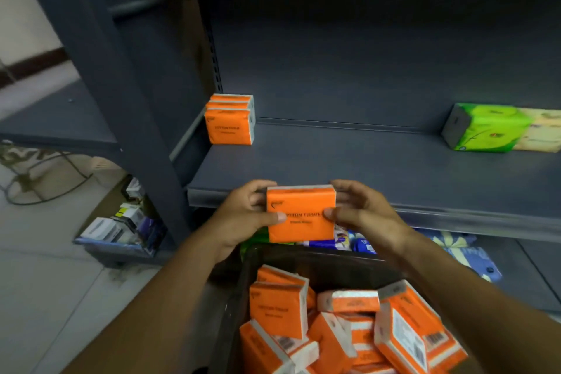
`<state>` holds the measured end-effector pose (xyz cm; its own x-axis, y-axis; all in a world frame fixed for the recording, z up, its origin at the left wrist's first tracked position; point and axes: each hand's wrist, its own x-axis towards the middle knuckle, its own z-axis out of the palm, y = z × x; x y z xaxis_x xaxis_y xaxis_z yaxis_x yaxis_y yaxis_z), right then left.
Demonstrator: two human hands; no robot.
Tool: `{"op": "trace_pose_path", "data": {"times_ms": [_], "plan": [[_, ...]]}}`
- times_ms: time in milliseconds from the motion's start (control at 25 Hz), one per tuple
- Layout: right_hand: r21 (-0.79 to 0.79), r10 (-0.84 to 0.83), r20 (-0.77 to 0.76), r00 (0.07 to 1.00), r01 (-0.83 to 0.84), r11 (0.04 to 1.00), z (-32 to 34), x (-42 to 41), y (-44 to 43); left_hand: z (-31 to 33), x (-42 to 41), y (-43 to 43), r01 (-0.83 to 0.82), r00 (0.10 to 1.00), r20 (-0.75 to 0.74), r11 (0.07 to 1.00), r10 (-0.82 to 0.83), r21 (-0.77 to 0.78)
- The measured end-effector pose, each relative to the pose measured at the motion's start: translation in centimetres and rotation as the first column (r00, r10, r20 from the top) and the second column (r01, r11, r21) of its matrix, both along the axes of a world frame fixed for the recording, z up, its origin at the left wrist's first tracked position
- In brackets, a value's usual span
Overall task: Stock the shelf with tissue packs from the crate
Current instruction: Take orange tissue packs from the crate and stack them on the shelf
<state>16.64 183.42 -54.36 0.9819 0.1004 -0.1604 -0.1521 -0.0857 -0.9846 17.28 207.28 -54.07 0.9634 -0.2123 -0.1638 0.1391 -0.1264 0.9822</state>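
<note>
Left hand [243, 217], right hand [365, 215] clamped on tissue pack [299, 206], above crate [340, 256]; green pack [491, 130] beyond

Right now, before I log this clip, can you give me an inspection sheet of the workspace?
Surface: dark shelf, goods at its back left and right.
Job's things: orange pack held at the shelf's front edge; stack of orange packs at back left; dark crate below, holding jumbled loose packs.
Clutter: green pack with a pale pack beside it, at right.
Grippers: left hand and right hand grip the orange pack's sides, thumbs on its front.
Cables: cable looped on the floor, left.
Surroundings: blue basket of boxes on the floor; blue packs on the lower level.
</note>
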Motion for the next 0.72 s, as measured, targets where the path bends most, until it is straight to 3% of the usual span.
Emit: {"op": "trace_pose_path", "data": {"times_ms": [120,240,360,520,720], "plan": [[0.128,0.016,0.015,1.0,-0.018,0.992,0.9,0.5,1.8,1.3,0.3,1.1,-0.155,0.987,0.013,0.979,0.158,-0.135],[0.157,0.0,0.03,1.0,-0.005,0.988,1.8,2.4,3.9,2.0,1.0,1.9,-0.287,0.951,0.064,0.94,0.303,-0.182],[0.08,-0.022,0.106,0.994,0.013,0.997,3.0,5.5,6.4,2.9,2.9,2.6,-0.42,0.884,0.13,0.885,0.449,-0.201],[-0.056,-0.108,0.184,0.977,0.12,0.991,2.6,10.3,11.3,3.2,7.0,3.3,-0.653,0.727,0.222,0.754,0.649,-0.065],[-0.218,-0.176,0.254,0.951,0.233,0.948,0.3,14.5,15.9,1.2,11.3,4.0,-0.719,0.678,0.191,0.694,0.71,-0.025]]}}
